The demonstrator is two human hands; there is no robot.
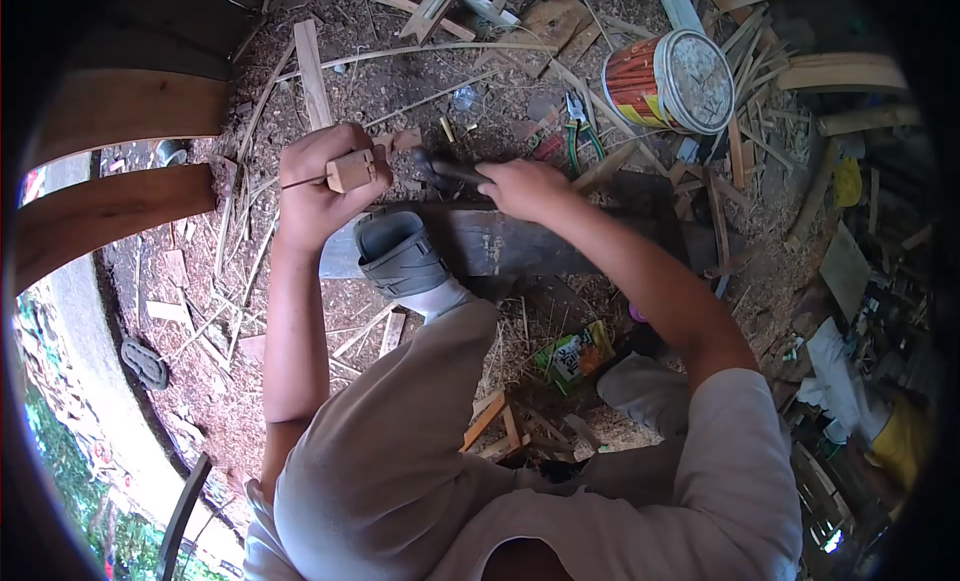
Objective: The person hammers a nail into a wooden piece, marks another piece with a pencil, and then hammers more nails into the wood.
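Near the far edge of a long dark wooden plank [570, 246], the left hand [330, 176] curls around a small pale wooden block [350, 171], while the right hand [525, 191] grips a dark hammer [450, 171]

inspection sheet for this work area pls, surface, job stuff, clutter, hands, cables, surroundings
surface: dark plank under one shoe, on ground covered in shavings
job's things: small wooden block; dark tool, likely a hammer
clutter: pliers, snack packet, loose wood strips
hands: left hand holds the block, right hand grips the tool
cables: nothing seen
surroundings: lidded bucket far right of the plank, curved boards at left
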